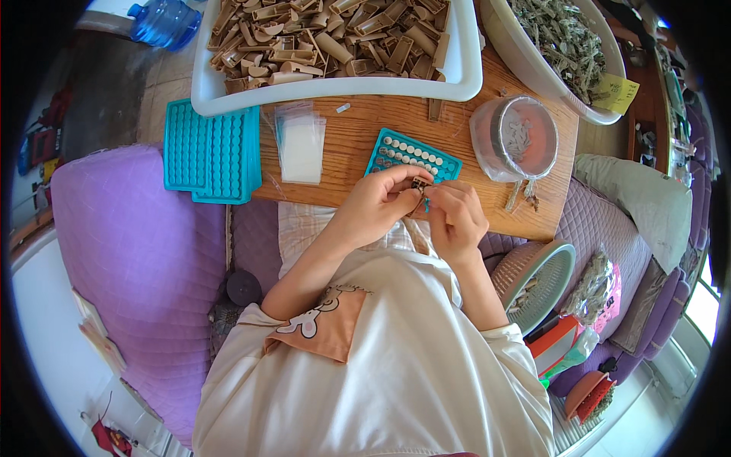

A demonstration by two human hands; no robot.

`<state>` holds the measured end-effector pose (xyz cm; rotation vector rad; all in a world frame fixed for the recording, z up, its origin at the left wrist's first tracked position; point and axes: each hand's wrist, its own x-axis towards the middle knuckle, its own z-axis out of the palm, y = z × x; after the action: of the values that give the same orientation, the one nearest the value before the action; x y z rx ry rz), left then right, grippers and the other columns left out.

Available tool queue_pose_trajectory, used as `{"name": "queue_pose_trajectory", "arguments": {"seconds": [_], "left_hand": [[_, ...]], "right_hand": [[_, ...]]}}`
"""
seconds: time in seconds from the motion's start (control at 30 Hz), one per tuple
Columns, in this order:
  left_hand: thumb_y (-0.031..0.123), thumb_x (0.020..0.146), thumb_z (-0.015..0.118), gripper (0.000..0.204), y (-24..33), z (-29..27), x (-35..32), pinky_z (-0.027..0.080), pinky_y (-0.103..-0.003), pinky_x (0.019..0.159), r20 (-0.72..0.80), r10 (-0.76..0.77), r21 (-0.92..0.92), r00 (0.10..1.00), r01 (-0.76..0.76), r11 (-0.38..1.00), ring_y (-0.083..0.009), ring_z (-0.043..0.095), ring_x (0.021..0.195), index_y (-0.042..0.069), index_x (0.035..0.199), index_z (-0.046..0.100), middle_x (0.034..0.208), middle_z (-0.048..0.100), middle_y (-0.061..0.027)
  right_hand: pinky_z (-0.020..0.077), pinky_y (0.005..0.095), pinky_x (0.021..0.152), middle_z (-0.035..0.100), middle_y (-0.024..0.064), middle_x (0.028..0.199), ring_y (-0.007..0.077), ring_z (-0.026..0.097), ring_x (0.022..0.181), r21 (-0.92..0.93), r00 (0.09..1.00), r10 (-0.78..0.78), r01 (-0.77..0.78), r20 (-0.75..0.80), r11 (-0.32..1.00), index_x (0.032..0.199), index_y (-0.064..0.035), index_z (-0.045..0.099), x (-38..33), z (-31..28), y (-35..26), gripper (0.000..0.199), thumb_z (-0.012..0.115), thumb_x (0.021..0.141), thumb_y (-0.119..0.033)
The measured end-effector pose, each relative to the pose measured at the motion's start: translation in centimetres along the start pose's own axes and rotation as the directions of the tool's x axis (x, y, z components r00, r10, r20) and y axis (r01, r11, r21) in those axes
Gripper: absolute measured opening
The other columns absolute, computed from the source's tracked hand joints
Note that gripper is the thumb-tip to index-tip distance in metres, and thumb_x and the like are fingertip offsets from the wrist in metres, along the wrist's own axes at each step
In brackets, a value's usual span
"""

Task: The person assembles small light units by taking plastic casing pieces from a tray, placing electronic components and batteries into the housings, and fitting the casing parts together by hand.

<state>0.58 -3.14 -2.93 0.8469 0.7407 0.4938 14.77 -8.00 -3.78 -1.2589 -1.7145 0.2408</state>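
Observation:
My left hand (375, 207) is closed with a small dark and gold-coloured part (419, 183) pinched between thumb and fingertips. Right beside it, my right hand (458, 223) has its fingers pressed together at the same part. A tiny blue-green bit (427, 204) shows under the right fingertips, too small to name. Both hands are just above the table's near edge, over my lap. Directly beyond them lies a teal tray (439, 152) with rows of small round pieces, whitish and grey; the fingers hide its near edge.
A white bin (335, 90) of brown plastic parts stands at the back of the wooden table (350, 194). Stacked teal trays (213, 152) and clear bags (301, 148) lie left. On the right are a plastic-lined tub (487, 137), a large basin (525, 57) and a green basket (560, 278).

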Motion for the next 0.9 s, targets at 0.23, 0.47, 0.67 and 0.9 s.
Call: {"name": "queue_pose_trajectory", "arguments": {"seconds": [0.23, 0.47, 0.67, 0.9], "left_hand": [[0.001, 0.081, 0.041, 0.021, -0.3, -1.5, 0.2, 0.046, -0.022, 0.071, -0.065, 0.099, -0.042, 0.993, -0.102, 0.994, -0.0103, 0.056, 0.075, -0.003, 0.101, 0.049, 0.089, 0.056, -0.0083], [0.003, 0.082, 0.041, 0.023, 0.7, -0.9, -0.1, 0.045, -0.021, 0.069, -0.073, 0.042, -0.014, 0.996, -0.043, 0.999, -0.0090, 0.054, 0.073, -0.002, 0.103, 0.047, 0.086, 0.057, -0.0080], [0.003, 0.083, 0.045, 0.025, 0.5, -0.6, -0.6, 0.047, -0.022, 0.069, -0.050, 0.037, -0.036, 0.998, -0.038, 0.999, -0.0096, 0.055, 0.075, -0.002, 0.108, 0.047, 0.087, 0.056, -0.0073], [-0.001, 0.083, 0.044, 0.027, 1.1, 0.1, -1.1, 0.047, -0.021, 0.069, -0.082, -0.004, 0.042, 0.997, 0.007, 0.999, -0.0081, 0.054, 0.076, -0.002, 0.109, 0.047, 0.080, 0.055, -0.0033]], "right_hand": [[0.0448, 0.0309, 0.061, 0.058, 0.0099, 0.080, 0.0230, 0.056, 0.070, -0.217, 0.883, 0.459, -0.432, 0.094, 0.876, 0.087, -0.0026, 0.054, -3.4, -1.3, 1.5, 0.021, 0.062, 0.068, -0.001], [0.0444, 0.0300, 0.059, 0.058, 0.0087, 0.072, 0.0223, 0.055, 0.065, -0.322, 0.855, 0.467, -0.388, 0.223, 0.864, 0.082, -0.0019, 0.055, -4.2, -0.7, 1.4, 0.016, 0.062, 0.068, 0.000], [0.0468, 0.0272, 0.055, 0.060, 0.0089, 0.076, 0.0210, 0.059, 0.064, -0.079, 0.947, 0.301, -0.310, -0.113, 0.947, 0.082, -0.0020, 0.053, -0.3, -0.6, -1.5, 0.022, 0.063, 0.065, 0.006], [0.0477, 0.0282, 0.057, 0.059, 0.0100, 0.073, 0.0218, 0.058, 0.065, -0.033, 0.980, 0.156, -0.161, -0.122, 0.986, 0.081, -0.0005, 0.053, 1.0, 0.7, -2.0, 0.023, 0.064, 0.063, 0.008]]}}
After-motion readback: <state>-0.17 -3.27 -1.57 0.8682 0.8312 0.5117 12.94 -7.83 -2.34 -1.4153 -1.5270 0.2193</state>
